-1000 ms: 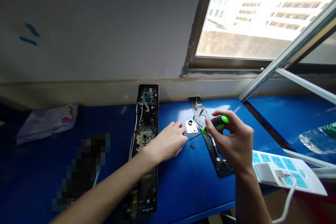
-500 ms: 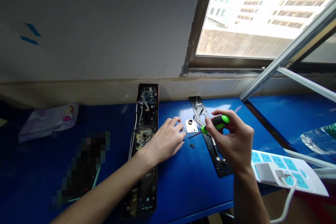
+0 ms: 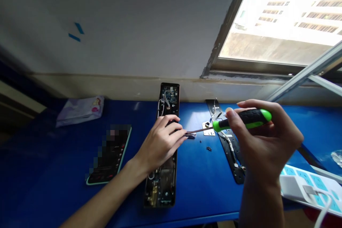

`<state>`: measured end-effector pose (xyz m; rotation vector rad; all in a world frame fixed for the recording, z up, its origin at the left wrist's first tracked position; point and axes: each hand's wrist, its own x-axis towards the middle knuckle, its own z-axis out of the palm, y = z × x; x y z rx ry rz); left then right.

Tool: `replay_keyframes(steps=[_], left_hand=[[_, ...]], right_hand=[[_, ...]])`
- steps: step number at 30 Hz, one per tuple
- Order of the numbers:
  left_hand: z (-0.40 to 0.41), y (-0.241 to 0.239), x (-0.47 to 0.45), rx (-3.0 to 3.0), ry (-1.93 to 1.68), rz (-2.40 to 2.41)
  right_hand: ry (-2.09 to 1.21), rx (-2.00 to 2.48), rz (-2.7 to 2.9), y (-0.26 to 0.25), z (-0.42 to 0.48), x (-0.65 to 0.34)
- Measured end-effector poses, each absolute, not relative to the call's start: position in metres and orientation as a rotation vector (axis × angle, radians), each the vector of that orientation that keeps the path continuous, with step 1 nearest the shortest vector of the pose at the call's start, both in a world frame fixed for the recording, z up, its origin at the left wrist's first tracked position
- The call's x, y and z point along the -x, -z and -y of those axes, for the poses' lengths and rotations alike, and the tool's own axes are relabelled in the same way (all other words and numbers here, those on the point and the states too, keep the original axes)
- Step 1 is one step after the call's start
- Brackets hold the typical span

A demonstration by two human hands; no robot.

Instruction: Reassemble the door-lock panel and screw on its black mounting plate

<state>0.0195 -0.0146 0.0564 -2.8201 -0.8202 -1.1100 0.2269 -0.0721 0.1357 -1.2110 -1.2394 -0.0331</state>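
Observation:
My right hand (image 3: 267,139) grips a green-and-black screwdriver (image 3: 248,119) by its handle, with the shaft pointing left. The shaft's tip reaches the fingertips of my left hand (image 3: 164,137), which are drawn together; whatever they pinch is too small to make out. My left hand covers the middle of a long black device housing (image 3: 160,185) with a circuit board and wires inside. Just right of the fingertips lies a small dark item (image 3: 191,136). Beyond it are a square metal plate (image 3: 208,129) and several tiny black screws (image 3: 208,148).
A long black panel (image 3: 236,171) with white wiring lies right of the plate. A phone (image 3: 112,156) and a purple packet (image 3: 80,110) rest at the left. A white power strip (image 3: 320,185) with a plugged-in charger and a metal frame (image 3: 299,78) stand at the right.
The view has swung left. My left hand has moved back over the housing, its fingertips drawing together. The screwdriver has levelled out, and its tip has come to the left fingertips.

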Motion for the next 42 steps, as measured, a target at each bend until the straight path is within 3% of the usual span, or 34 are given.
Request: replay_keyframes(steps=[9,25,35,42], left_hand=[[0.024,-0.048,0.008,2.849,1.299,1.028],[0.038,-0.055,0.033,3.023,0.938,1.062],[0.048,-0.032,0.034,2.907,1.53,1.268],[0.052,-0.027,0.035,2.862,1.61,1.392]], right_hand=[[-0.079,1.162,1.285,-0.134,0.066,-0.206],[-0.337,1.048,1.793,-0.143,0.065,-0.194],[-0.266,1.033,1.533,-0.139,0.062,-0.189],[-0.391,1.069,1.48,-0.131,0.063,-0.193]])
